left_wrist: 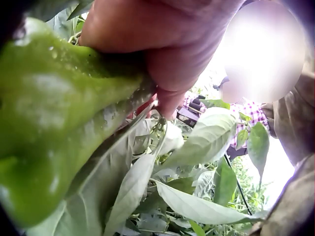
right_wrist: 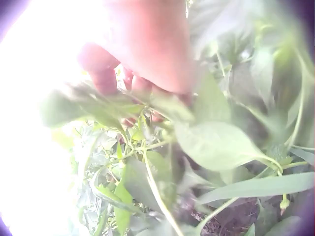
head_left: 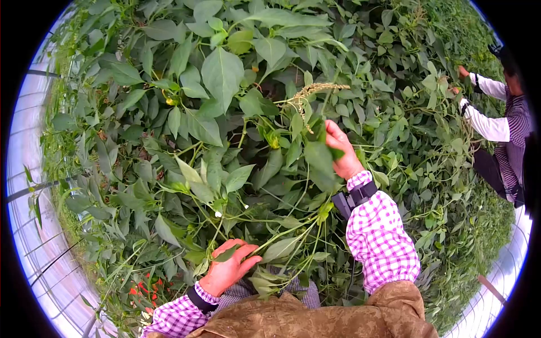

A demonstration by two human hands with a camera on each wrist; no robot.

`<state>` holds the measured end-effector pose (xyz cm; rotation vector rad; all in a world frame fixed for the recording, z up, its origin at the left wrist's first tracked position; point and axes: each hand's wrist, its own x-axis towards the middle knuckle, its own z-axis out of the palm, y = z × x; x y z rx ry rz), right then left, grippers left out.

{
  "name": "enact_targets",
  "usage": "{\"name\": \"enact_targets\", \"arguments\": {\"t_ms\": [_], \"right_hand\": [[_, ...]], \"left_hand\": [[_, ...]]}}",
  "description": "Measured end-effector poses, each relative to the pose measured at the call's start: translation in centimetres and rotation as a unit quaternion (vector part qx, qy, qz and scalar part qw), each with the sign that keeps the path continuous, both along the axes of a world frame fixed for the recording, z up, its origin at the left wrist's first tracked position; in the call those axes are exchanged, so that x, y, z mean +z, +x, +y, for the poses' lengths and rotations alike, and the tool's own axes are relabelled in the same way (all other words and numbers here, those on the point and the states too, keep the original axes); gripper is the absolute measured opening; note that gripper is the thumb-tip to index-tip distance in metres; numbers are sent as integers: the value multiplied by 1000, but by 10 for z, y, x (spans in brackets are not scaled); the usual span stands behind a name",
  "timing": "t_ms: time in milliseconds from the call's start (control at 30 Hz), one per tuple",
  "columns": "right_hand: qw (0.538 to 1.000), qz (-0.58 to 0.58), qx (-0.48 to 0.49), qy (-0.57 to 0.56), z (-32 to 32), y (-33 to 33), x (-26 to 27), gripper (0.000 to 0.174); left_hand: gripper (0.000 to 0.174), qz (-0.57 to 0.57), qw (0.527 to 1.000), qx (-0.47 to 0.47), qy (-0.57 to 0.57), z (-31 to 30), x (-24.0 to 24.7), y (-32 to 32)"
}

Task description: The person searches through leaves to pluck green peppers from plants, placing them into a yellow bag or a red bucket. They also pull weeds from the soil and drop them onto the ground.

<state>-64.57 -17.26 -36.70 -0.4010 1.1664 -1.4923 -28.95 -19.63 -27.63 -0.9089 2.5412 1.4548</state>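
Note:
In the head view my left hand (head_left: 228, 267) is low among the pepper plants, thumb and forefinger at a thin leafy stem (head_left: 282, 234). The left wrist view has a large glossy green pepper (left_wrist: 64, 113) right below the palm, and fingertips (left_wrist: 170, 101) against the stem where leaves join. Higher and to the right, my right hand (head_left: 345, 152) has its fingers curled on a leafy pepper shoot (head_left: 320, 160). In the right wrist view that shoot's blurred leaves (right_wrist: 93, 108) lie under the curled fingers. The leaves partly hide its fingertips.
Dense pepper foliage (head_left: 220, 84) surrounds both hands, with a dry tan seed head (head_left: 310, 93) near the right one. Red peppers (head_left: 147, 290) show at lower left. Another person (head_left: 504, 118) reaches into the plants at far right. Pale gridded sheeting (head_left: 36, 197) runs along the left edge.

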Motion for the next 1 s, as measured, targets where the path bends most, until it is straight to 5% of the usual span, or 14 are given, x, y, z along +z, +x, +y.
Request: {"name": "enact_targets", "arguments": {"t_ms": [100, 233, 267, 300, 400, 433, 567, 733, 933, 1000], "right_hand": [[984, 78, -42, 156, -14, 20, 35, 35], [932, 262, 138, 207, -5, 21, 6, 45], [977, 70, 28, 200, 1, 36, -2, 40], [958, 195, 93, 188, 6, 41, -9, 41], [787, 570, 229, 47, -9, 74, 20, 42], [735, 645, 203, 54, -3, 92, 7, 37], [631, 720, 285, 35, -3, 118, 9, 22], [681, 687, 249, 48, 6, 122, -5, 19], [699, 693, 168, 62, 5, 128, -17, 16], [701, 675, 225, 51, 6, 126, -25, 19]], "left_hand": [[26, 9, 1000, 17, -5, -8, 11, -6], [22, -3, 993, 88, 83, -15, 20, -18], [22, 3, 983, 123, 137, -20, 21, -22], [20, 8, 980, 122, 158, -30, 24, -28], [17, 62, 967, 166, 185, -55, 31, -49], [17, 66, 961, 174, 205, -63, 34, -61], [20, 52, 955, 163, 244, -99, 26, -115], [31, -143, 990, -10, 9, -123, -57, -167], [41, -198, 977, -82, 9, -127, -123, -202], [38, -243, 968, -62, 32, -125, -132, -212]]}}
